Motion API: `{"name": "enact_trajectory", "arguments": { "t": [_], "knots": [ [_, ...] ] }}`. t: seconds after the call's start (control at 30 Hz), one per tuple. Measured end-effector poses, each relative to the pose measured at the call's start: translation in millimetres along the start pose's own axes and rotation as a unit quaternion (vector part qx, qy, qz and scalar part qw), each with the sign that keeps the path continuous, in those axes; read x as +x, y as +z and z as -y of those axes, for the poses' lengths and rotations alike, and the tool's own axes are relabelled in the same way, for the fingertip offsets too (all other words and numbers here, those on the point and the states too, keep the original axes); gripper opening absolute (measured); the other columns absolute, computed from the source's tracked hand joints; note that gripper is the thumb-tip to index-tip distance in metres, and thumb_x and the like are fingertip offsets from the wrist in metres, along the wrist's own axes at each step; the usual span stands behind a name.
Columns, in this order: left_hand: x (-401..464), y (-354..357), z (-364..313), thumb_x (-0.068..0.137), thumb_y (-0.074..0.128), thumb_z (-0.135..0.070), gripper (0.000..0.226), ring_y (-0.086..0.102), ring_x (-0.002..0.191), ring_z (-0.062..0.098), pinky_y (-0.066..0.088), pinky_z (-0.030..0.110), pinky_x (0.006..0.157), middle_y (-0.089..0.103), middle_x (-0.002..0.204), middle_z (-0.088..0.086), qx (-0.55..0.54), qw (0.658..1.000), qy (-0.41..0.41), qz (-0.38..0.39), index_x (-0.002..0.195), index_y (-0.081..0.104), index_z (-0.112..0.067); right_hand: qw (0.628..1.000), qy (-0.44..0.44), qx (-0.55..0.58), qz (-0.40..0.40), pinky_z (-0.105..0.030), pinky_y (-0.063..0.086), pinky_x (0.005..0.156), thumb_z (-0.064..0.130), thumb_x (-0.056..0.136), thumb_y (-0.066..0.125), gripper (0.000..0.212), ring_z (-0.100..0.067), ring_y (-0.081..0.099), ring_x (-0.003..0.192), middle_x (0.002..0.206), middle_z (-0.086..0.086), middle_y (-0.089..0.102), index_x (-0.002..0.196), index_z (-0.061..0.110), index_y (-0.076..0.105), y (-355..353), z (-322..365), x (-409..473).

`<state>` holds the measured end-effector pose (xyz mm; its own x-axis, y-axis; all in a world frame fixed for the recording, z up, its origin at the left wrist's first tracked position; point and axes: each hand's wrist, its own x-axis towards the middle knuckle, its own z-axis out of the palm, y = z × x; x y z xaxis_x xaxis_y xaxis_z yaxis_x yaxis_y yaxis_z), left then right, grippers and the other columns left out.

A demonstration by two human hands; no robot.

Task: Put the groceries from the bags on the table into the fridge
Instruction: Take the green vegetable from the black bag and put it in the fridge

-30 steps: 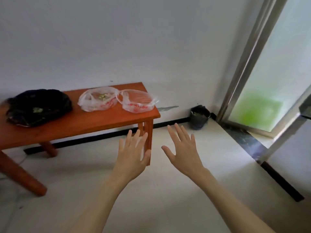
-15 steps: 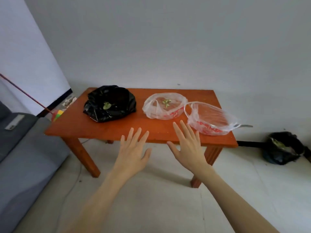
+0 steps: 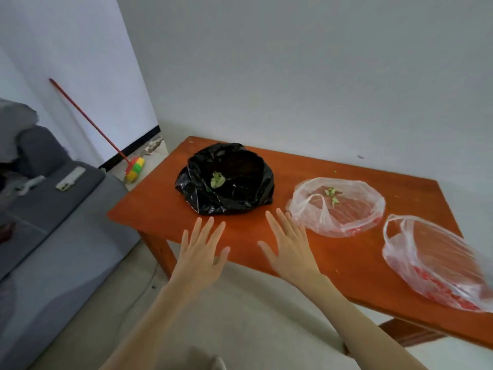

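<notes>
An orange wooden table stands against the white wall. On it lie a black plastic bag with a green leaf showing inside, a clear plastic bag with green scraps, and a second clear bag at the right. Both clear bags look nearly flat. My left hand and my right hand hover palm-down with spread fingers over the table's near edge, holding nothing. The right hand is just left of the middle bag. No fridge is in view.
A grey sofa with a remote on it sits close to the table's left end. A red-handled broom leans in the corner. Pale floor lies between me and the table.
The view has swung left and moved closer to the table. The bags now appear larger and nearer. Both hands stay spread and empty, now over the table's edge.
</notes>
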<state>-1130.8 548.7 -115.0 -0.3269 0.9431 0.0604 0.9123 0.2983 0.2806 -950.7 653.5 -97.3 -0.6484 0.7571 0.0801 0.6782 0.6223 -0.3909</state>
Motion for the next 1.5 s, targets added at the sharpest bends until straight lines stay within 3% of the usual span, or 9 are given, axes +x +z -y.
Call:
{"name": "enact_trajectory", "arguments": {
  "t": [0.1,0.23,0.37,0.57,0.7,0.83,1.1,1.33,1.5],
  "knots": [
    [39.2,8.2,36.6,0.082,0.005,-0.064,0.078,-0.021,0.137,0.012,-0.007,0.042,0.113,0.000,0.158,0.000,0.007,1.000,0.014,0.012,0.149,0.011,-0.025,1.000,0.009,0.002,0.007,-0.043,0.000,0.119,0.046,0.097,0.036,0.064,-0.020,-0.004,0.147,0.159,-0.002,0.003,0.150,0.026,0.007,22.7,7.4,52.4],
    [94.3,5.6,85.4,0.098,0.026,-0.045,0.057,-0.018,0.142,0.019,-0.008,0.042,0.114,-0.001,0.158,0.000,0.022,0.998,0.027,0.045,0.149,0.010,-0.026,0.999,0.039,0.023,0.023,-0.042,0.000,0.118,0.044,0.097,0.037,0.062,-0.019,-0.002,0.147,0.159,-0.003,0.007,0.150,0.024,0.011,45.3,18.0,116.9],
    [141.9,4.4,117.4,0.091,0.010,-0.052,0.065,-0.015,0.142,0.022,-0.011,0.040,0.109,0.006,0.158,0.004,0.043,0.995,0.081,0.051,0.148,0.018,-0.023,0.996,0.064,0.049,0.040,-0.038,0.004,0.118,0.043,0.098,0.038,0.061,-0.018,0.001,0.147,0.158,-0.002,0.011,0.150,0.023,0.014,66.8,27.8,166.5],
    [194.1,24.0,149.7,0.097,0.039,-0.033,0.047,0.006,0.144,0.029,0.000,0.048,0.111,0.028,0.153,0.007,0.074,0.988,0.134,0.037,0.142,0.037,-0.020,0.986,0.111,0.088,0.085,-0.035,0.023,0.115,0.036,0.099,0.040,0.052,-0.020,0.021,0.142,0.151,-0.004,0.031,0.146,0.016,0.030,95.5,31.0,222.3],
    [234.8,38.3,161.7,0.069,0.077,-0.036,0.057,0.039,0.131,0.038,0.030,0.063,0.100,0.055,0.133,0.012,0.159,0.965,0.202,0.052,0.121,0.062,-0.018,0.976,0.154,0.120,0.094,-0.033,0.041,0.101,0.030,0.098,0.044,0.040,-0.024,0.044,0.125,0.131,-0.008,0.051,0.131,0.009,0.052,113.2,22.9,270.5],
    [260.4,55.3,179.3,0.059,0.082,-0.044,0.067,0.037,0.133,0.038,0.025,0.067,0.100,0.057,0.130,0.010,0.190,0.959,0.198,0.076,0.119,0.063,-0.022,0.950,0.201,0.170,0.167,-0.042,0.054,0.080,0.027,0.097,0.049,0.032,-0.030,0.065,0.090,0.106,-0.015,0.066,0.119,0.007,0.061,130.5,12.3,325.2],
    [265.7,79.2,196.5,0.056,0.085,-0.037,0.048,0.024,0.135,0.034,0.007,0.061,0.105,0.063,0.122,0.006,0.151,0.965,0.190,0.102,0.100,0.071,-0.025,0.914,0.241,0.125,0.303,-0.037,0.055,0.075,0.022,0.091,0.056,0.025,-0.031,0.063,0.089,0.101,-0.015,0.065,0.106,0.005,0.064,183.5,11.4,356.3],
    [269.4,94.1,202.8,0.059,0.083,-0.025,0.030,0.033,0.132,0.030,0.006,0.059,0.108,0.068,0.105,-0.003,0.122,0.973,0.179,0.079,0.086,0.072,-0.025,0.924,0.227,0.115,0.287,-0.034,0.050,0.069,0.005,0.086,0.049,0.016,-0.030,0.060,0.090,0.098,-0.014,0.062,0.098,0.005,0.060,180.8,18.5,361.0],
    [262.1,98.5,208.2,0.057,0.085,-0.020,0.025,0.055,0.118,0.028,0.017,0.058,0.105,0.067,0.085,-0.006,0.085,0.980,0.177,0.045,0.078,0.072,-0.026,0.944,0.209,0.127,0.220,-0.031,0.041,0.056,0.016,0.091,0.052,0.012,-0.021,0.055,0.069,0.079,-0.003,0.057,0.080,0.016,0.051,164.4,20.2,370.1]
  ]
}}
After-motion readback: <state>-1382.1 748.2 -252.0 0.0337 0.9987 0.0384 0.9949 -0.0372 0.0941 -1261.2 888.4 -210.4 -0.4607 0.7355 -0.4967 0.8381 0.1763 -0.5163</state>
